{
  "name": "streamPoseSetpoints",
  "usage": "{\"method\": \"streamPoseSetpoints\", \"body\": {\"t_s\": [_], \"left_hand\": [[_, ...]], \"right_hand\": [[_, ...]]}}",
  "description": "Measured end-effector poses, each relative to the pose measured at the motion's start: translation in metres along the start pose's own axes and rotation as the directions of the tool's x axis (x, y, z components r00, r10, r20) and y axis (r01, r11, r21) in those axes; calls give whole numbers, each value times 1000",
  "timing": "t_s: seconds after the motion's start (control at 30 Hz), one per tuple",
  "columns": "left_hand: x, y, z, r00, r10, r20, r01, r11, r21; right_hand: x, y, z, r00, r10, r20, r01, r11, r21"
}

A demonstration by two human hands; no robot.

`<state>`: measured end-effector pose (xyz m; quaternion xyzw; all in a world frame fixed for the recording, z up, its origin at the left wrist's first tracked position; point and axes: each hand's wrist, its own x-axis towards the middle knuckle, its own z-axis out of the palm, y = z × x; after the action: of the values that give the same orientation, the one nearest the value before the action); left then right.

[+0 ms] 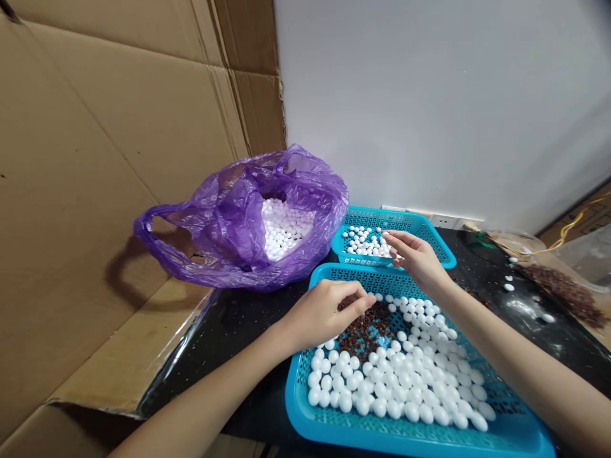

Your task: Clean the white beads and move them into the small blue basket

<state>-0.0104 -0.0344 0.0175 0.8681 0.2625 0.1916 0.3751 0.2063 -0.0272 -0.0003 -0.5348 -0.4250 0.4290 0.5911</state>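
My left hand hovers over the left part of the front blue basket. Its thumb and forefinger come together above loose brown bits; whatever may be between them is hidden. White balls crowd the front and right of this basket. Farther back, my right hand reaches over the rear blue basket, fingers stretched out and apart. White balls lie in that basket too, and one shows close to my right fingertips; I cannot tell whether it touches them.
To the left stands an open purple plastic bag with many white balls inside. Cardboard walls the left side. On the right of the black tabletop are stray balls, brown bits, a yellow wire and clear plastic containers.
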Motion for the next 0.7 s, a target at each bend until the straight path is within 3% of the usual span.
{"method": "streamPoseSetpoints", "body": {"t_s": [0.13,0.2,0.33,0.43,0.53,0.7], "left_hand": [[-1,1,0,1000,15,10,-15,999,44],[-1,1,0,999,32,23,-34,997,70],[-1,-1,1,998,28,55,-39,977,208],[0,-4,3,997,-5,73,-23,928,371],[1,-7,4,992,3,129,-64,878,475],[-1,-6,3,978,-20,206,-101,822,560]], "right_hand": [[2,3,-2,991,-88,-99,71,985,-157],[1,3,0,986,-145,-85,126,972,-199],[-8,-2,6,945,-272,179,315,903,-292],[-17,-5,11,849,-277,450,455,815,-358],[-24,-4,13,731,-134,669,503,769,-395],[-26,2,14,523,159,837,478,758,-443]]}}
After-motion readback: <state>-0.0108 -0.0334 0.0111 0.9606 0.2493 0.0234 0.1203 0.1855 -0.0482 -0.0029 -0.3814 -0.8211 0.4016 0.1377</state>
